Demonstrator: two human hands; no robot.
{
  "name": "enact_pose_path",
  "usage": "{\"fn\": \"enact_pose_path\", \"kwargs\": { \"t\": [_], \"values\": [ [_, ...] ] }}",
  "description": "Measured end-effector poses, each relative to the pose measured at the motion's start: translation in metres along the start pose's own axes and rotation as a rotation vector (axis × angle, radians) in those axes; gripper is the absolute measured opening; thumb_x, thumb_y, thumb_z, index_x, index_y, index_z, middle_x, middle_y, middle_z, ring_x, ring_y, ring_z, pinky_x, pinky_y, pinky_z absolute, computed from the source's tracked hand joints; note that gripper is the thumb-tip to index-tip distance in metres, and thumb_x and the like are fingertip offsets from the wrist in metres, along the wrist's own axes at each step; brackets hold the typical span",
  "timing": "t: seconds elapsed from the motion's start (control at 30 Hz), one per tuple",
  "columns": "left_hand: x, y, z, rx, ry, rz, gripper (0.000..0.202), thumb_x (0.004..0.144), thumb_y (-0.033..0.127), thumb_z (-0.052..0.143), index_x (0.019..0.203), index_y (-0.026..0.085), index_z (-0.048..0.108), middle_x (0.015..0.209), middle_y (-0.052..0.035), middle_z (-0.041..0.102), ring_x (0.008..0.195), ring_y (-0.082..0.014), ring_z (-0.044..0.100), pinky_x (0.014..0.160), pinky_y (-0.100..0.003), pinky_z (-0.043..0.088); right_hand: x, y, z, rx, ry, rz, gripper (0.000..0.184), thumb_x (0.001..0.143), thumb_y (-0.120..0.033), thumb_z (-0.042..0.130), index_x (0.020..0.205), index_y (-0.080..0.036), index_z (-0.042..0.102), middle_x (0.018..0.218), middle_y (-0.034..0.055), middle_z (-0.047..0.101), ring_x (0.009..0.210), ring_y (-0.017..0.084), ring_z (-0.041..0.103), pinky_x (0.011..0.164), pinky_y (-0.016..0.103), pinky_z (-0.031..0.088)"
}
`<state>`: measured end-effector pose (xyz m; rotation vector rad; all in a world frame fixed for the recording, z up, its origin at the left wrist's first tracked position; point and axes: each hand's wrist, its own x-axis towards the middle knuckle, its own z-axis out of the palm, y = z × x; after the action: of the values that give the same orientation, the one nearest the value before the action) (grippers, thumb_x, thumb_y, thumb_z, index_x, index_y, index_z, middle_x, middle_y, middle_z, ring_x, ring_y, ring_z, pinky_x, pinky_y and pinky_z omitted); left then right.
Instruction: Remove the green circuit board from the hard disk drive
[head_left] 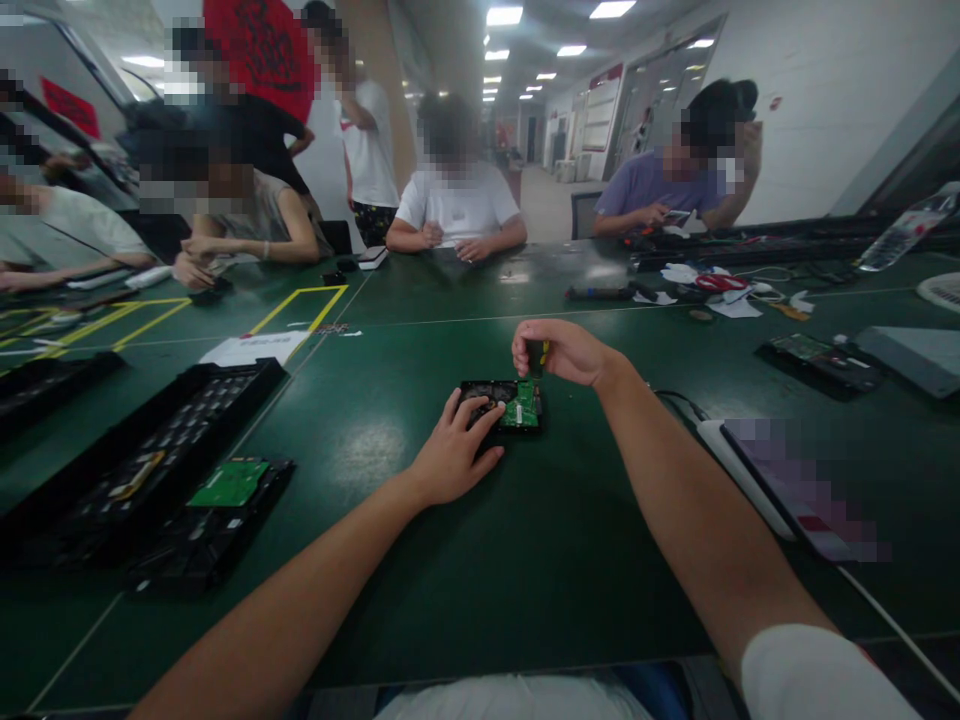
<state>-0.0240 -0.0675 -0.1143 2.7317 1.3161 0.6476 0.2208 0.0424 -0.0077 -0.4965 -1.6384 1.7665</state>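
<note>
Left hand (pixel 450 455): spread flat, pinning my drive's near edge.
Hard drive (pixel 519 406): middle of the bench (pixel 570 560), board up; dense, stiff, circuitry fragile, so I'd grip its sides.
Right hand (pixel 564 352): closed round a screwdriver (pixel 537 357) above its far edge.

A green table (pixel 525 560) is marked with yellow tape (pixel 331 304). On it are laid a hard drive (pixel 501 405), black trays (pixel 142 470), a white paper (pixel 255 348) and a grey box (pixel 911 358).
</note>
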Motion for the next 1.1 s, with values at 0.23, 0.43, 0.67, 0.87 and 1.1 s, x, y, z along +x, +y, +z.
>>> {"fn": "enact_pose_path", "kwargs": {
  "t": [0.23,0.43,0.67,0.87,1.1],
  "values": [
    [0.0008,-0.0001,0.0001,-0.013,0.005,0.006,0.063,0.103,0.047,0.056,0.161,0.028,0.042,0.157,-0.0132,0.044,0.158,-0.0411,0.027,0.130,-0.069,0.020,0.0008,-0.0014,0.0015,0.048,-0.058,0.041,0.037,0.097,-0.047,0.057,0.074,-0.019,0.064,0.058,-0.0024,0.050,0.055,0.015,0.053,0.060,0.029,0.047],
    [0.0015,0.0019,-0.0013,-0.003,-0.004,0.007,0.063,0.103,0.047,0.056,0.160,0.026,0.042,0.157,-0.0137,0.044,0.158,-0.0413,0.026,0.130,-0.068,0.020,0.0019,0.0001,-0.0001,0.059,-0.043,0.041,0.032,0.094,-0.042,0.054,0.077,-0.017,0.067,0.067,0.0019,0.058,0.064,0.018,0.059,0.068,0.032,0.051],
    [0.0009,0.0018,-0.0011,0.009,-0.005,-0.002,0.063,0.103,0.048,0.056,0.161,0.027,0.042,0.157,-0.0128,0.044,0.158,-0.0417,0.024,0.130,-0.069,0.021,0.0007,0.0010,0.0018,-0.003,0.006,-0.002,0.022,0.086,-0.038,0.073,0.080,-0.018,0.067,0.077,0.0037,0.066,0.074,0.018,0.061,0.074,0.032,0.054],
    [0.0009,0.0017,-0.0017,0.009,-0.004,0.015,0.063,0.103,0.047,0.055,0.161,0.027,0.040,0.156,-0.0140,0.044,0.156,-0.0395,0.030,0.131,-0.068,0.019,0.0000,-0.0005,0.0019,-0.009,-0.008,0.003,0.019,0.086,-0.036,0.070,0.084,-0.017,0.071,0.078,0.0050,0.069,0.074,0.019,0.064,0.076,0.033,0.056],
    [0.0004,0.0006,-0.0007,0.010,-0.004,-0.002,0.063,0.103,0.048,0.056,0.161,0.027,0.041,0.157,-0.0132,0.043,0.159,-0.0418,0.023,0.130,-0.068,0.021,0.0013,0.0009,-0.0025,-0.004,0.046,0.014,0.028,0.090,-0.042,0.067,0.081,-0.017,0.072,0.074,0.0058,0.070,0.072,0.020,0.068,0.073,0.032,0.055]
  ]
}}
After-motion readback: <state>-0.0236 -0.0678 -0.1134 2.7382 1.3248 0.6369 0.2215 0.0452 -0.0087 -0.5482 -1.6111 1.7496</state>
